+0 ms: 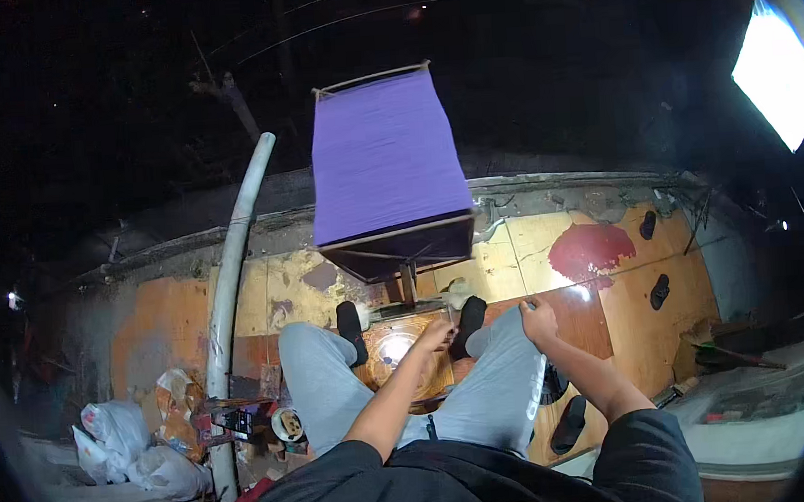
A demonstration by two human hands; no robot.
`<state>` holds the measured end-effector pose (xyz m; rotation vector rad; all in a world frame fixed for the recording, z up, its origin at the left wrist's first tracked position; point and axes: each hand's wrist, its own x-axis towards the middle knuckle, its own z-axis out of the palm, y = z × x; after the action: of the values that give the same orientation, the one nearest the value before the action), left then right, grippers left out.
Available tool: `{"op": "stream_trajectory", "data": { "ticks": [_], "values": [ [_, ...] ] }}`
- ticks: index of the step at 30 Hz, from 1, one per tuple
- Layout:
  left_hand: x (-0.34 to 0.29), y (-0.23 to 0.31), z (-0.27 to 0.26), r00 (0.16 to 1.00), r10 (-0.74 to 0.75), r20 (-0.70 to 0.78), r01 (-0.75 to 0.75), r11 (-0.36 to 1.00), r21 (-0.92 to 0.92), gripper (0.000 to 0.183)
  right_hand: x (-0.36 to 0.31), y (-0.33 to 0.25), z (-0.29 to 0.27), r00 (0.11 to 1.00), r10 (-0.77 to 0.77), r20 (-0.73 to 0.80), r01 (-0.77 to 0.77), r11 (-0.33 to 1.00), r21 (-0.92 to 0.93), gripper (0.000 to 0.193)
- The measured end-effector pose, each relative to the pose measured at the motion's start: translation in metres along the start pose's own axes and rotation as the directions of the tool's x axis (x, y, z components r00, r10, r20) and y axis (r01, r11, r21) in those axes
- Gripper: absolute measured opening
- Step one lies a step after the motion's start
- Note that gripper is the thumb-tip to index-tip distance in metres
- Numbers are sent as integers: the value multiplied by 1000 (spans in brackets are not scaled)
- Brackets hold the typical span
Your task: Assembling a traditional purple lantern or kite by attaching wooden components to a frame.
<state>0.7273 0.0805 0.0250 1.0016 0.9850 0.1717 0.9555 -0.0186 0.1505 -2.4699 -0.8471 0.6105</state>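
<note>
In front of me stands a large box-shaped wooden frame wrapped in purple thread or cloth; I cannot tell which. Its dark underside rests on a short wooden post that rises between my feet. My left hand is between my knees, below the post, with its fingers closed; whatever is in them is too small or hidden to name. My right hand is closed at my right knee, thumb against the fingers, and what it pinches does not show clearly.
A pale pole rises at the left, beside white plastic bags and a small round container. Loose dark slippers lie on the patchy board floor at right. A bright lamp panel glows upper right.
</note>
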Motion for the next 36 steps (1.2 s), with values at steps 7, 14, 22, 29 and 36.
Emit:
{"op": "stream_trajectory", "data": {
  "ticks": [7, 14, 22, 29, 36],
  "values": [
    [-57, 6, -114, 958, -25, -287, 193, 794, 576, 57, 3, 2, 4, 1000, 5, 10, -6, 1000, 26, 34],
    [-205, 124, -99, 848, 324, -420, 246, 463, 852, 56, 1, -9, 3, 999, 11, -39, -13, 999, -45, 33],
    [-173, 157, 0, 864, 501, -58, -420, 779, 465, 52, -2, -16, 5, 999, 4, -33, -6, 998, -64, 34],
    [-34, 79, 53, 965, 182, 191, -118, 944, -307, 25, 2, -12, 10, 998, 58, -39, -61, 993, -98, 36],
    [5, -14, -18, 974, 194, -118, -189, 981, 49, 39, 5, -10, 7, 999, 38, -7, -39, 996, -85, 40]
  ]
}}
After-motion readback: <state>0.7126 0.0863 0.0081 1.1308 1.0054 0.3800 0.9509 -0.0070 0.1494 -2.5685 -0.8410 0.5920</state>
